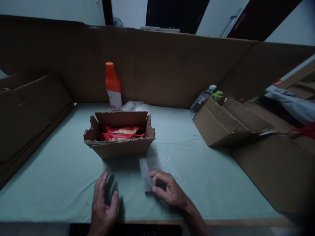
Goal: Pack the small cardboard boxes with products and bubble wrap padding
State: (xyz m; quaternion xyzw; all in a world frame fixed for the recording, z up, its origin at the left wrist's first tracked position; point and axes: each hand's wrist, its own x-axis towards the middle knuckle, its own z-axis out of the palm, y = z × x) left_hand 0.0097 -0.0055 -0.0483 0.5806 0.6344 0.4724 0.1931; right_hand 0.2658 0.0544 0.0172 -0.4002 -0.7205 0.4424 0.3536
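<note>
A sheet of clear bubble wrap (147, 178) lies near the front of the table, its left edge lifted. My right hand (166, 188) pinches that edge between thumb and fingers. To the left, my left hand (104, 200) is held over the cloth, thumb and fingers apart, with nothing in it. Just beyond both hands stands an open cardboard box (123, 149). Inside it are red packets (123, 130) with a pale printed pattern.
Behind the box stands an orange bottle (113, 87) beside some crumpled white wrap (135, 106). A clear plastic bottle (203, 98) leans at the back right, near cardboard boxes (221, 121). Tall cardboard walls (167, 68) border the green cloth (187, 160).
</note>
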